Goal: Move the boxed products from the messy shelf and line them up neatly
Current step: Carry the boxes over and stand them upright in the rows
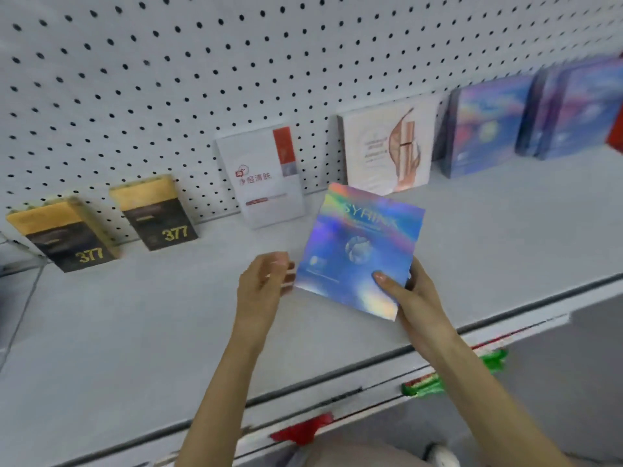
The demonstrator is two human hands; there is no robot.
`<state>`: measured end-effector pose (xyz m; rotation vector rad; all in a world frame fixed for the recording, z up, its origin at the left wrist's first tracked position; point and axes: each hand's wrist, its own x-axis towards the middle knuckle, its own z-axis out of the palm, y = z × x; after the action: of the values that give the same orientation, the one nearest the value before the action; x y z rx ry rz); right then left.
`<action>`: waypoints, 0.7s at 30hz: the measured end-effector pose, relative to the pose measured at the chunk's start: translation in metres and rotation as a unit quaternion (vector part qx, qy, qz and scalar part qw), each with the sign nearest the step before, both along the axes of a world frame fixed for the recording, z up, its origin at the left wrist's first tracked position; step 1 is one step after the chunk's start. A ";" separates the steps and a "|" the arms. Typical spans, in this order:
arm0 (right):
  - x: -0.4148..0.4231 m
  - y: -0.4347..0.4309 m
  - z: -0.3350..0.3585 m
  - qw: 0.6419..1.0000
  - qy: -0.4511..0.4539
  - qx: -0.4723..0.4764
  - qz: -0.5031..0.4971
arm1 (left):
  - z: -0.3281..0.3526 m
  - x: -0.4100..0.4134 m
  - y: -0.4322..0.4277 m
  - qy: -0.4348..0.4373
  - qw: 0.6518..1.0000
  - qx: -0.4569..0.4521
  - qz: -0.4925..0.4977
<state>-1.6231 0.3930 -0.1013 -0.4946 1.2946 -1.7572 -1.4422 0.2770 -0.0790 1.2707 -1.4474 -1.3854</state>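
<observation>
Both hands are out over the shelf [472, 237]. Left hand [261, 284] sits loosely curled, fingers released and holding nothing, just beside the lower left corner of the shiny rainbow box [360, 247]; whether the fingertips touch it is lost in the blur. Right hand [409, 296] is grasping that box at its lower right corner, thumb pressed on the front face, and the box is tilted, held above the middle of the shelf. Now along the back, left to right: two black and gold boxes marked 377 [65, 234] and [156, 212] lean against the pegboard [202, 62], slightly apart. Next stands a white box with red writing [263, 176], upright against the board. Then a pale box with a bottle picture [387, 150], then two blue and purple boxes [488, 126] and [576, 107] side by side, blurred. Red and green tags [435, 385] sit on the shelf's front edge.
</observation>
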 end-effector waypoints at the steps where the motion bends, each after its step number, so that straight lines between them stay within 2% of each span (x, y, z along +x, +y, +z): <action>1: -0.020 0.014 0.003 1.000 0.005 -0.004 -0.002 | 0.001 -0.024 0.014 0.003 1.000 0.006 -0.029; 5: -0.108 0.071 0.019 0.999 0.040 0.008 -0.003 | 0.007 -0.116 0.065 0.002 0.998 0.000 -0.068; 8: -0.177 0.108 0.029 0.993 0.112 0.041 -0.008 | 0.006 -0.182 0.100 -0.001 0.997 -0.007 -0.080; 12: -0.256 0.131 0.038 0.941 0.299 0.160 -0.012 | 0.005 -0.247 0.132 -0.005 0.997 -0.008 -0.083; 15: -0.294 0.124 0.040 0.912 0.367 0.183 0.009 | 0.003 -0.275 0.135 -0.019 0.997 -0.014 -0.072; 18: -0.323 0.097 0.043 0.904 0.394 0.162 0.027 | 0.001 -0.300 0.125 -0.040 0.998 -0.030 -0.048; 21: -0.345 0.064 0.042 0.922 0.357 0.150 0.025 | -0.003 -0.321 0.107 -0.044 0.998 -0.037 -0.015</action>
<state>-1.9686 0.4574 -0.0593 -1.0347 1.9912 -1.3276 -1.7637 0.3839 -0.0821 1.2806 -1.5685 -1.2977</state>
